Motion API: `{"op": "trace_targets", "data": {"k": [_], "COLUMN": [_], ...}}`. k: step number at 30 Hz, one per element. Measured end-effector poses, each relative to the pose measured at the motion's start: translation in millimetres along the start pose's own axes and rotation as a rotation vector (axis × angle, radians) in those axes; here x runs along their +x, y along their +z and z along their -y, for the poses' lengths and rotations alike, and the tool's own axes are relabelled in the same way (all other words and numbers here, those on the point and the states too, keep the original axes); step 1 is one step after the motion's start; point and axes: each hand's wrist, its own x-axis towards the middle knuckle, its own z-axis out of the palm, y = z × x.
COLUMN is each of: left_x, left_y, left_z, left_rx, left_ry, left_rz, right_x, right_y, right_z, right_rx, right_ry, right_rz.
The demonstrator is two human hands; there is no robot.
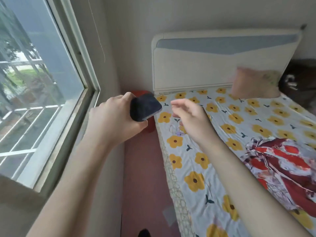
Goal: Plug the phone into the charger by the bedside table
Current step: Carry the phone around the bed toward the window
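Note:
A dark phone point(145, 107) is held in my left hand point(113, 119), which is shut on it above the narrow gap between the window wall and the bed. My right hand point(191, 118) hovers open over the bed's left edge, fingers spread and pointing toward the phone. Just below that hand a thin pale charger cable point(178, 133) with a small lilac plug lies on the flowered sheet. A red bedside stool point(150, 124) shows partly behind and under the phone, at the head of the gap.
The bed point(230, 127) with a yellow-flower sheet fills the right side, a cream headboard point(218, 65) behind it. A pink pillow point(254, 84) and a red patterned blanket point(287, 166) lie on it. A window point(37, 93) runs along the left. Reddish floor point(143, 177) lies between.

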Motion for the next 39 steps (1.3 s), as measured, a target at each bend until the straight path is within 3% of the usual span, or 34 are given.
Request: {"op": "trace_targets", "data": {"k": [13, 19, 27, 33, 39], "left_x": [219.7, 292.4, 435.0, 511.4, 554.5], "left_y": [70.7, 127.9, 194.2, 259.9, 343.6], "left_z": [35.4, 52.0, 68.7, 78.0, 88.6], "left_rx": [-0.077, -0.053, -0.032, -0.084, -0.129], "left_ry": [0.101, 0.133, 0.104, 0.111, 0.143], "left_rz": [0.04, 0.155, 0.148, 0.212, 0.36], "right_x": [173.6, 257.6, 422.0, 526.3, 571.0], "right_y": [5.1, 14.3, 8.2, 5.1, 5.8], "right_z": [-32.1, -60.1, -102.3, -150.8, -237.7], "right_rx": [-0.077, -0.083, -0.043, -0.05, -0.047], "right_ry": [0.112, 0.141, 0.169, 0.257, 0.463], "right_rz": [-0.188, -0.178, -0.184, -0.185, -0.28]}}
